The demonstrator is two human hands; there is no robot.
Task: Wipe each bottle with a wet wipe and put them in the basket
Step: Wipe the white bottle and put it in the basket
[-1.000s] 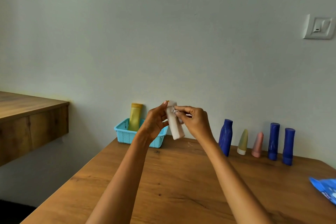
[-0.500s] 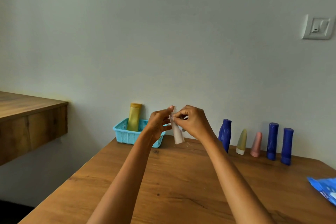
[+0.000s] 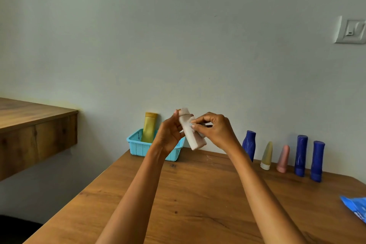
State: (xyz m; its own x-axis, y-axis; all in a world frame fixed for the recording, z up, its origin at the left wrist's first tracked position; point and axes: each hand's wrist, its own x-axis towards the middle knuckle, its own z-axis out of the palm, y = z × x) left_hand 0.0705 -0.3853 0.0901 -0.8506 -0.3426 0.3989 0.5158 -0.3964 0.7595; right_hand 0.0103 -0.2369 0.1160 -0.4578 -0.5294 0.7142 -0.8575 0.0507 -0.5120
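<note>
pale bottle point(image 3: 191, 130) held tilted in the air just right of the basket point(image 3: 138, 145), above the table point(image 3: 198, 194). left hand point(image 3: 168, 136) wrapped round its upper part, right hand point(image 3: 215, 130) pinching what looks like a wipe against its side, too small to be sure. could easily slip if the wet surface gets slick. further right of the basket, five bottles point(image 3: 249, 144) lined up, easy to knock over reaching across. yellow bottle point(image 3: 150, 127) already in the basket.

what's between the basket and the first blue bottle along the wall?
Head view: only both hands, left and right, holding the white bottle above; table there is bare.
</note>
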